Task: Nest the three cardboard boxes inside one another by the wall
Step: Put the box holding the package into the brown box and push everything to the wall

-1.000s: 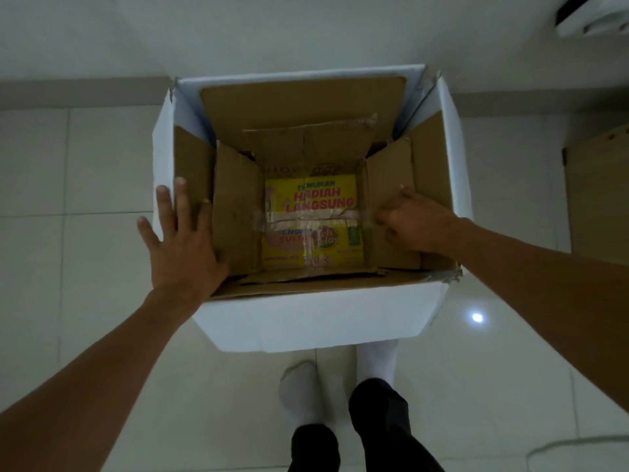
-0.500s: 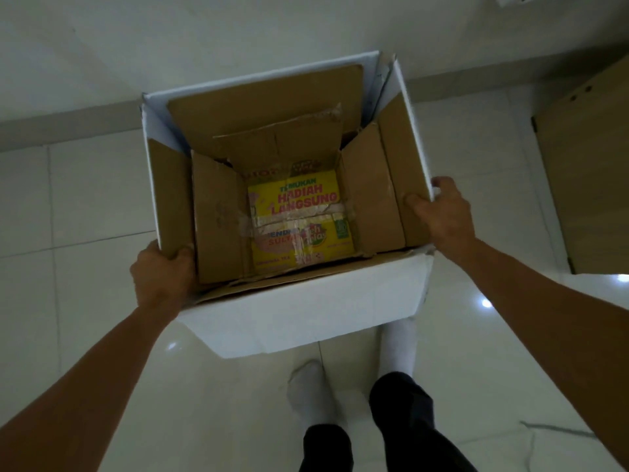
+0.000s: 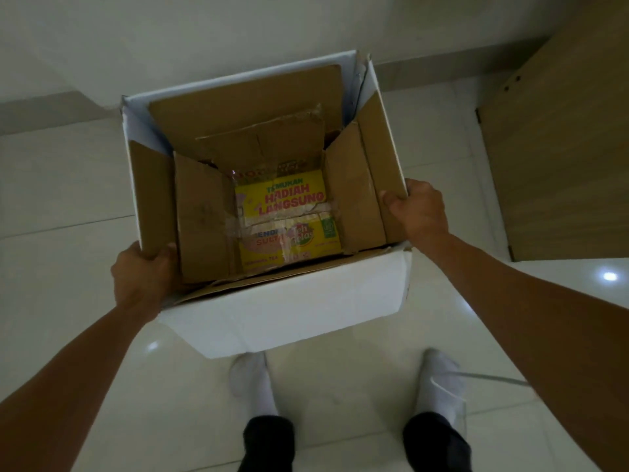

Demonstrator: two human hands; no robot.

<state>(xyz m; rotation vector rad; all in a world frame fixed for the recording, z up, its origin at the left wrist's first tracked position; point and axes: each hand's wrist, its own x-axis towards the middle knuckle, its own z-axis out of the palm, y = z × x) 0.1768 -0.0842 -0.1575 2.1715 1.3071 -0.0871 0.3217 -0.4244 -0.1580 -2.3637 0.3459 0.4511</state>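
A: Both hands are on the white cardboard box point(image 3: 282, 311) here. The left hand point(image 3: 141, 275) is wrapped over the left rim near the front corner, fingers curled down inside.

B: And the right hand point(image 3: 420, 212) is clamped on the right wall's top edge, thumb inside, knuckles outside. A firm grip on each side.

A: Look inside. A plain brown cardboard box point(image 3: 207, 216) sits within the white one, its flaps standing open against the white walls.

B: Deeper down there's a third, a yellow printed box point(image 3: 289, 226), sealed across the top with clear tape. It reads "HADIAH LANGSUNG" in red letters.

A: So three boxes, one inside the next. The far side of the white box is close to the wall point(image 3: 204, 35), right about at the grey skirting.

B: Whether it's resting on the tiled floor point(image 3: 51, 199) or held just above, I can't tell from this angle.

A: The person's white socks point(image 3: 252, 383) stand just behind the near side, and a wooden cabinet point(image 3: 558, 158) stands off to the right.
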